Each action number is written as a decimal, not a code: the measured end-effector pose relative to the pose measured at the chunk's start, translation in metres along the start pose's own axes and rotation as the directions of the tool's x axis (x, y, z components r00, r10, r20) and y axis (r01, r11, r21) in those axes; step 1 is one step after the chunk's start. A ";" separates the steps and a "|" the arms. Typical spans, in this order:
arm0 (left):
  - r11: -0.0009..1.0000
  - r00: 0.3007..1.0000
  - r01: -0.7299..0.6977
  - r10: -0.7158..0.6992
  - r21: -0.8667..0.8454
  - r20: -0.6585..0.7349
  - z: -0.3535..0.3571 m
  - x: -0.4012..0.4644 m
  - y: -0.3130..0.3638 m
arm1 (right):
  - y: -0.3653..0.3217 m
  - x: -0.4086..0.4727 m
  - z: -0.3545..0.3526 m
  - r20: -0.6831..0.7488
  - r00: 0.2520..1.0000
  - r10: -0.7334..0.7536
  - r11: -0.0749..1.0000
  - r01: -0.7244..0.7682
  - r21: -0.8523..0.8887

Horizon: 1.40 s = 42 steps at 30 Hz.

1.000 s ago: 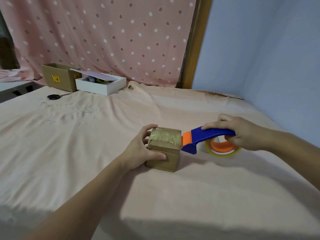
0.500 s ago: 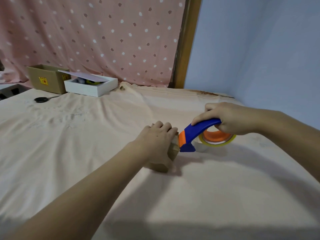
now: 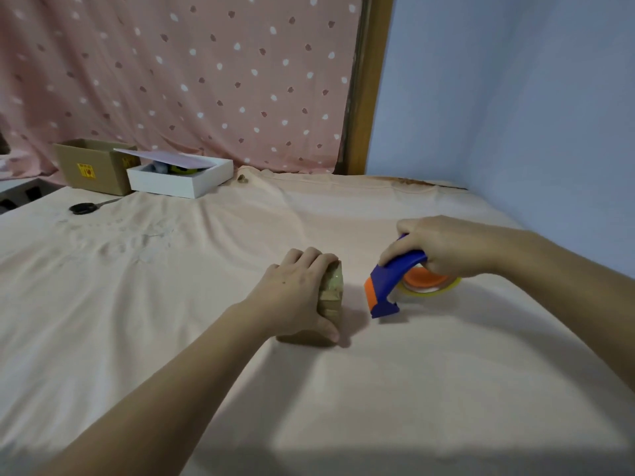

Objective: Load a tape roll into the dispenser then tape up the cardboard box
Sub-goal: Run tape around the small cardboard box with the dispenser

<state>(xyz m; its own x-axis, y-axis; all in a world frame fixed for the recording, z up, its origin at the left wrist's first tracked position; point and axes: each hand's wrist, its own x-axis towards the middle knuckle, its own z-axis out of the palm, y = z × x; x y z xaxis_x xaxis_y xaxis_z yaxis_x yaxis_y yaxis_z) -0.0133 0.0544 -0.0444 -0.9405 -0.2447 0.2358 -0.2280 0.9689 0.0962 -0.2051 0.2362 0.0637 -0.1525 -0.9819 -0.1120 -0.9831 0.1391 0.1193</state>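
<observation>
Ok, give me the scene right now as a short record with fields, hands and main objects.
left hand: palm over small brown cardboard box, pressing its top
right hand: gripping blue and orange tape dispenser
dispenser: clear of the box, a gap between them
tape roll: loaded, orange core
surface: peach cloth
far left: black scissors, open white box

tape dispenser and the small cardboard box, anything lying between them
Nothing: the head view shows only bare peach cloth and shadow between the tape dispenser and the small cardboard box.
</observation>
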 end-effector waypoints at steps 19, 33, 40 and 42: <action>0.993 0.998 0.036 -0.041 -0.116 -0.042 0.004 -0.012 -0.005 | 0.008 -0.032 0.109 -0.438 0.828 0.351 0.805 -0.028 0.593; 0.993 0.996 0.057 -0.063 -0.104 -0.058 0.003 -0.014 -0.002 | 0.004 -0.047 0.138 -0.370 0.802 0.469 0.710 -0.094 0.697; 0.984 0.996 0.043 -0.055 -0.174 -0.063 -0.001 -0.018 -0.006 | -0.004 -0.036 0.142 -0.461 0.764 0.452 0.748 -0.043 0.662; 0.972 0.995 0.054 -0.070 -0.230 -0.065 -0.004 -0.020 -0.010 | -0.009 -0.032 0.142 -0.448 0.779 0.439 0.747 -0.040 0.664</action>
<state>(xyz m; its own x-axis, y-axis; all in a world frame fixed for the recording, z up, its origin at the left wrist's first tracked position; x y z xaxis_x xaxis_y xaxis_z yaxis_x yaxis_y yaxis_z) 0.0083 0.0498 -0.0462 -0.9037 -0.3142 0.2908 -0.2141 0.9199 0.3287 -0.2054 0.2848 -0.0742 -0.5051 -0.7611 0.4070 -0.7957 0.2279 -0.5612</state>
